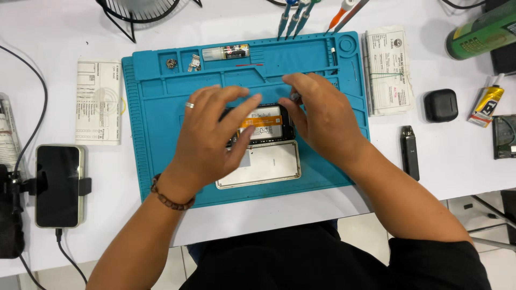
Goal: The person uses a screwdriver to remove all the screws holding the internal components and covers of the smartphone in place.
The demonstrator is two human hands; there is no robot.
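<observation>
1. Here we have the opened phone (264, 124) lying face down in the middle of the blue work mat (161, 134) on the white table (430, 177), its battery and an orange flex strip showing, with the pale back cover (269, 166) just below it and touching its lower edge.
2. Our left hand (207, 137) lies over the phone's left end, fingers spread and bent, pinning it to the mat rather than closing around it; a ring sits on one finger and a bead bracelet (169, 197) on the wrist.
3. Our right hand (322, 115) curls at the phone's upper right corner, its fingertips pinched on what looks like a small dark tool tip, though our fingers hide most of it and we cannot be sure.
4. To work well here, we judge it best to keep the left hand's pressure flat and even, so the body does not slide across the mat.
5. We would keep the right hand's force light and close to the frame edge, well away from the orange flex strip and the battery, both of which damage easily.
6. Small loose parts (183, 63) rest in the mat's top compartments, and screwdrivers (295, 19) lie beyond its upper edge, within reach.
</observation>
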